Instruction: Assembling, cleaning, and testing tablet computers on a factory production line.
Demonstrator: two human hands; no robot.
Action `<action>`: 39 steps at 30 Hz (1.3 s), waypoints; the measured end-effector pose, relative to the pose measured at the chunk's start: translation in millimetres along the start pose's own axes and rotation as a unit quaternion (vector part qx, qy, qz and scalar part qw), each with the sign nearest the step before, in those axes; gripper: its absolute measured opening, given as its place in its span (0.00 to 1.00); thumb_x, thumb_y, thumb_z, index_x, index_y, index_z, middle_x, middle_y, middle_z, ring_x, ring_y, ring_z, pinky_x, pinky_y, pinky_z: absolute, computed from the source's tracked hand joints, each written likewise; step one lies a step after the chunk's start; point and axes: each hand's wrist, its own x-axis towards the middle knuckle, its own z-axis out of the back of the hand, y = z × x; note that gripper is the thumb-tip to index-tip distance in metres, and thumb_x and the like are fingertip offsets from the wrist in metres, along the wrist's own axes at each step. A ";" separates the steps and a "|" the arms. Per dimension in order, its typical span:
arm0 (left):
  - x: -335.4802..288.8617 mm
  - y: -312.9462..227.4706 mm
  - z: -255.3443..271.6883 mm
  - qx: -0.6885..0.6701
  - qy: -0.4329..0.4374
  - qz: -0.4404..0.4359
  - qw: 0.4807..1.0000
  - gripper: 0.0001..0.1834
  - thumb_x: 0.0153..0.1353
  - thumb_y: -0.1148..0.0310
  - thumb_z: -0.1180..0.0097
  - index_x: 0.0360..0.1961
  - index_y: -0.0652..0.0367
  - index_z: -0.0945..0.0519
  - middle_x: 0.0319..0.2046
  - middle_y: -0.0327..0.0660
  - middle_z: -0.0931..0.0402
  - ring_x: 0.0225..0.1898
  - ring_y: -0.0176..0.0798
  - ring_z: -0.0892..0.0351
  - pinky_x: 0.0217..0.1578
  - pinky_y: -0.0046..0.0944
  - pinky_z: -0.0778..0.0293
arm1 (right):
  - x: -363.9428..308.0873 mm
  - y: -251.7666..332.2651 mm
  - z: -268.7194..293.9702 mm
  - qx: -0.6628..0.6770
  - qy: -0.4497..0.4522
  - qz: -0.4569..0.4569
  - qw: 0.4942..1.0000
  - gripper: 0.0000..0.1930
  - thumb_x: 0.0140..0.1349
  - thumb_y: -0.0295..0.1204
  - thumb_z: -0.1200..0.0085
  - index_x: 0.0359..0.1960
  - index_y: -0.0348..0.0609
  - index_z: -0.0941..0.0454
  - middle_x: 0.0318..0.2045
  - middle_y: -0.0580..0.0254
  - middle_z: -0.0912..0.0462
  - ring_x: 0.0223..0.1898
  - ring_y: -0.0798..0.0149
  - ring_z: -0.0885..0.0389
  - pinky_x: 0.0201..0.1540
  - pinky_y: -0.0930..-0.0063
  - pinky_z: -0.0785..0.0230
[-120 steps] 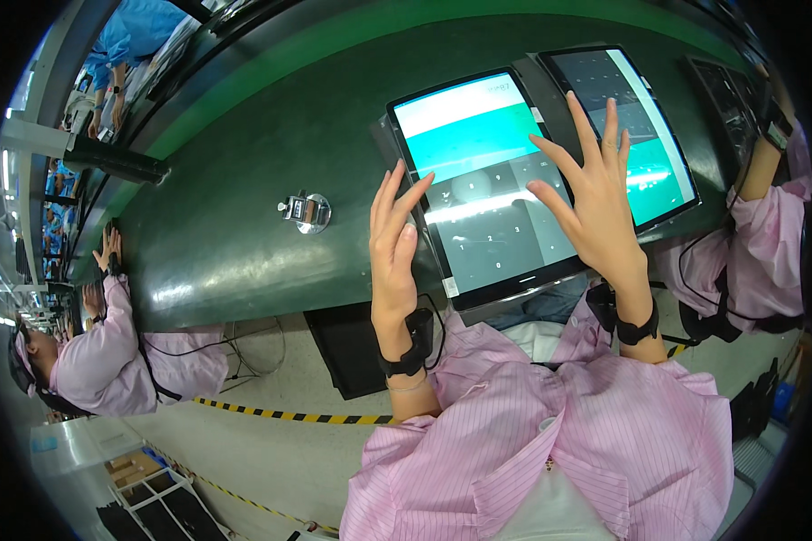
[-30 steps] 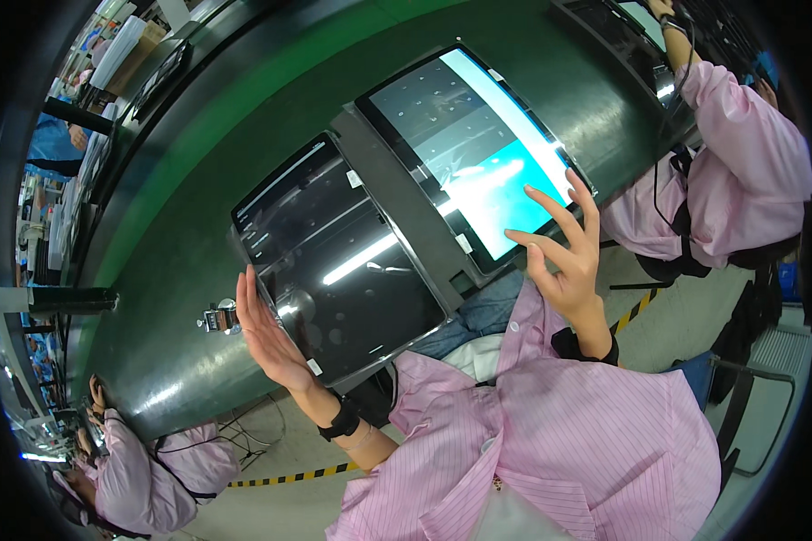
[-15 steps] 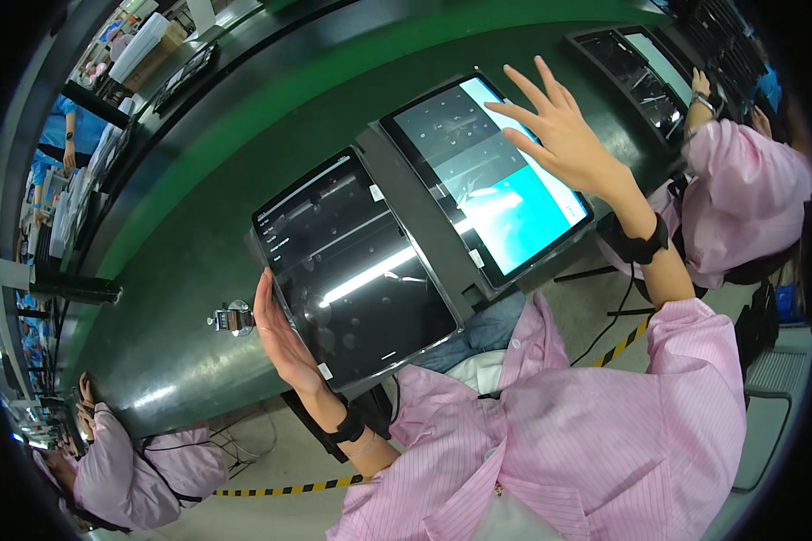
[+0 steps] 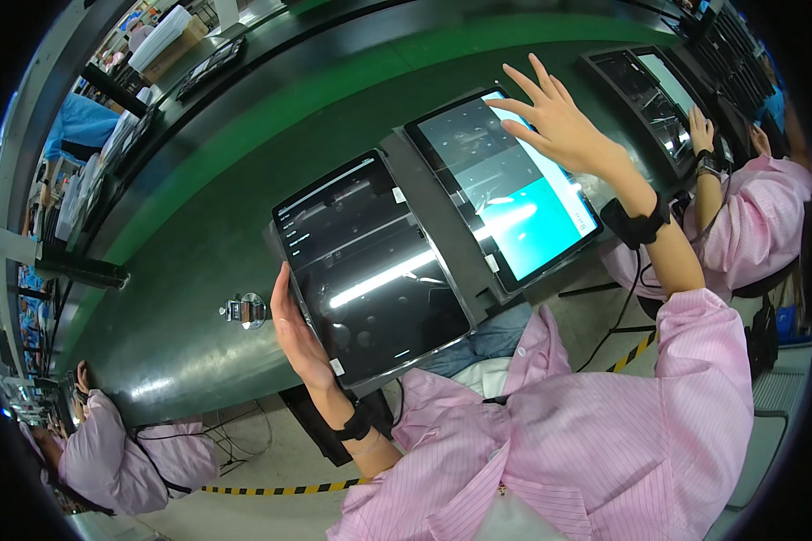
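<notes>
Two tablets lie side by side in a dark tray (image 4: 438, 216) at the near edge of the green table. The left tablet (image 4: 370, 270) shows a mostly black screen with small text lines and light reflections. The right tablet (image 4: 505, 185) shows grey, bright cyan and white areas. My left hand (image 4: 299, 338) rests along the left tablet's outer edge, its fingers stretched out; the tablet hides part of the hand. My right hand (image 4: 564, 126) hovers over the upper right corner of the right tablet, fingers spread, holding nothing. Whether a fingertip touches the screen I cannot tell.
A small metal fixture (image 4: 245, 310) stands on the green table (image 4: 180, 298) left of my left hand. Another dark tray with devices (image 4: 645, 108) lies at far right, by a co-worker's hand (image 4: 700, 131). A second co-worker (image 4: 122, 451) sits at lower left. A black rail bounds the table's far side.
The view has shifted slightly, so tray and tablets appear a little farther right. My right hand has lowered slightly relative to the right tablet. The co-worker's hand at right has moved down.
</notes>
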 end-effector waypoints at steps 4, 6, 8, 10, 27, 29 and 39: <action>0.2 2.3 -0.2 0.003 0.005 -0.009 1.000 0.36 0.66 0.47 0.70 0.63 0.71 0.41 0.64 0.53 0.42 0.66 0.47 0.46 0.66 0.42 0.53 | 13.7 -7.5 -9.2 0.003 0.021 0.007 1.000 0.22 0.69 0.49 0.65 0.59 0.59 0.30 0.68 0.49 0.50 0.71 0.41 0.65 0.67 0.40 0.62; 0.0 0.9 -0.9 0.003 0.004 -0.003 1.000 0.36 0.66 0.48 0.70 0.62 0.71 0.40 0.64 0.53 0.42 0.66 0.47 0.46 0.66 0.42 0.53 | 15.6 -11.2 -9.9 -0.009 0.017 0.016 1.000 0.22 0.69 0.48 0.65 0.59 0.60 0.30 0.68 0.49 0.49 0.71 0.41 0.64 0.67 0.40 0.61; -1.5 0.8 0.7 0.007 0.006 -0.006 1.000 0.36 0.66 0.47 0.70 0.63 0.71 0.41 0.64 0.53 0.42 0.66 0.47 0.45 0.66 0.42 0.53 | 12.5 -10.7 -5.0 -0.020 0.013 0.025 0.999 0.21 0.69 0.48 0.66 0.59 0.60 0.30 0.68 0.49 0.48 0.71 0.41 0.63 0.67 0.40 0.60; -0.4 1.0 -1.4 0.010 0.009 -0.008 1.000 0.37 0.66 0.47 0.70 0.63 0.71 0.41 0.64 0.52 0.42 0.66 0.47 0.45 0.66 0.42 0.53 | 5.7 -9.2 14.3 -0.005 -0.041 0.002 0.999 0.20 0.69 0.46 0.64 0.57 0.59 0.28 0.68 0.52 0.47 0.70 0.42 0.61 0.68 0.43 0.60; -0.1 7.2 2.2 0.052 0.019 -0.025 0.998 0.35 0.68 0.49 0.76 0.63 0.69 0.41 0.64 0.52 0.42 0.68 0.46 0.48 0.68 0.42 0.58 | -116.4 61.0 49.2 0.166 -0.066 0.081 0.981 0.13 0.42 0.28 0.47 0.31 0.52 0.15 0.61 0.56 0.31 0.67 0.36 0.49 0.64 0.41 0.54; 0.4 8.0 1.4 0.053 0.020 -0.022 0.998 0.36 0.68 0.49 0.76 0.63 0.70 0.41 0.64 0.52 0.42 0.68 0.46 0.48 0.68 0.42 0.58 | -122.1 65.1 45.6 0.178 -0.077 0.076 0.978 0.13 0.41 0.28 0.47 0.31 0.52 0.15 0.60 0.56 0.31 0.67 0.36 0.48 0.64 0.42 0.53; 0.1 8.4 0.1 0.057 0.018 -0.025 0.998 0.35 0.68 0.50 0.76 0.63 0.70 0.41 0.63 0.52 0.41 0.68 0.45 0.48 0.68 0.43 0.57 | -125.3 59.4 35.9 0.173 -0.101 0.044 0.979 0.12 0.38 0.26 0.47 0.27 0.51 0.16 0.57 0.59 0.26 0.66 0.38 0.45 0.63 0.44 0.49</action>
